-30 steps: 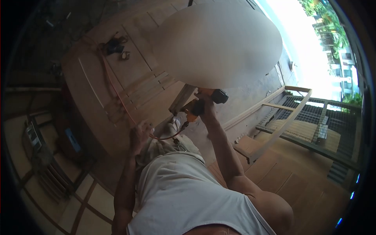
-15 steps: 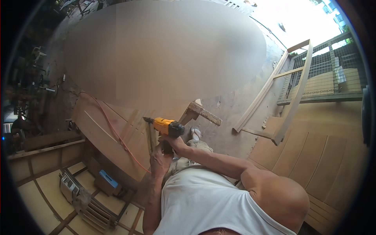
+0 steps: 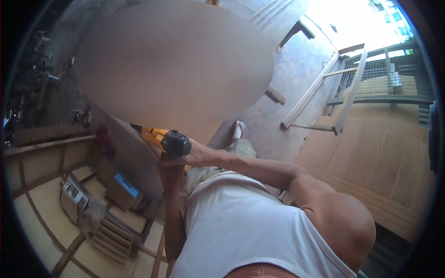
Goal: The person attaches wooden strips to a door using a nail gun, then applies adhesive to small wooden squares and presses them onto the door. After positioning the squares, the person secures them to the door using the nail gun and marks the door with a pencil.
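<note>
My right hand (image 3: 198, 154) reaches in from the right and is closed on the rear of a yellow and black power drill (image 3: 156, 137). The drill lies slantwise, its dark nose pointing to the upper left. Just below the drill body, my left hand (image 3: 170, 167) is wrapped round the grip, its fingers partly smeared and shadowed. A large blurred oval hides whatever lies beyond the nose.
Wooden panels (image 3: 366, 157) lie at the right, below a wooden frame (image 3: 353, 90) and wire mesh (image 3: 371, 76). A blue-topped box (image 3: 126, 185) stands at the lower left. My foot (image 3: 239, 130) shows beyond the drill; a slatted piece (image 3: 280, 18) is at the top.
Both hands and the drill have moved left in the view. The orange hose and the rough wooden support are no longer visible, and a slatted piece now shows at the top.
</note>
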`<act>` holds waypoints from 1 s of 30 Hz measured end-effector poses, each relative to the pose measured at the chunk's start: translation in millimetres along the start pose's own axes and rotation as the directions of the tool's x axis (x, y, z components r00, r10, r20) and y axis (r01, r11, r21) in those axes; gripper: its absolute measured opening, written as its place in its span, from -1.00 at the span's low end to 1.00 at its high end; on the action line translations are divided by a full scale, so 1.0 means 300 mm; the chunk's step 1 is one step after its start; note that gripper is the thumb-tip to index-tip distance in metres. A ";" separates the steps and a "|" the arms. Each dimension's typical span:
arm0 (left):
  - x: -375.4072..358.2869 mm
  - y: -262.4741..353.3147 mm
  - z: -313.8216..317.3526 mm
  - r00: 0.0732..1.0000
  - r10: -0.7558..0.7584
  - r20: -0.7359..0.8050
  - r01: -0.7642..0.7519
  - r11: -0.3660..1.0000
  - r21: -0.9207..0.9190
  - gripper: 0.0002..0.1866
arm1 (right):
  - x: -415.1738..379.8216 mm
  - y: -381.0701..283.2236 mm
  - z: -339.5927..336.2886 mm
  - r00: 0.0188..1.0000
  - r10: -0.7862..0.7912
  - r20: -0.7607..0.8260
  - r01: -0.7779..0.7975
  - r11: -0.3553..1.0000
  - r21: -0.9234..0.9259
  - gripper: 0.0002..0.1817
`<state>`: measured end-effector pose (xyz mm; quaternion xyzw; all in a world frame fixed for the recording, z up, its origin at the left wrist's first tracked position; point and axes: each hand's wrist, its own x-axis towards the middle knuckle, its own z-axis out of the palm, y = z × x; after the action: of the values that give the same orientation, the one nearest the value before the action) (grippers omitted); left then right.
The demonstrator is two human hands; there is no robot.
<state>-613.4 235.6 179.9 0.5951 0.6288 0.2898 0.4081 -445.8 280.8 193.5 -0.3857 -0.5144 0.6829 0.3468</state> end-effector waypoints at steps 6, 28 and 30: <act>-0.070 -0.187 -0.345 0.986 -0.164 0.027 0.164 0.986 -0.022 -0.74 | -0.124 0.241 -0.029 0.897 0.357 -0.259 -0.426 0.547 -0.721 0.05; 0.431 -0.860 -0.974 0.923 -0.041 0.382 -0.114 0.920 0.375 -0.60 | 0.240 0.717 0.148 0.699 0.275 -0.660 -0.703 0.095 -0.705 0.28; 0.458 -0.890 -1.061 0.915 -0.028 0.403 -0.151 0.901 0.407 -0.63 | 0.254 0.681 0.171 0.634 0.358 -0.686 -0.757 0.101 -0.646 0.27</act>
<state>-1017.5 376.5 88.5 0.7366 0.5607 0.0294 0.3771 -542.0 277.6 -8.9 -0.7907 -0.5311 0.2740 -0.1325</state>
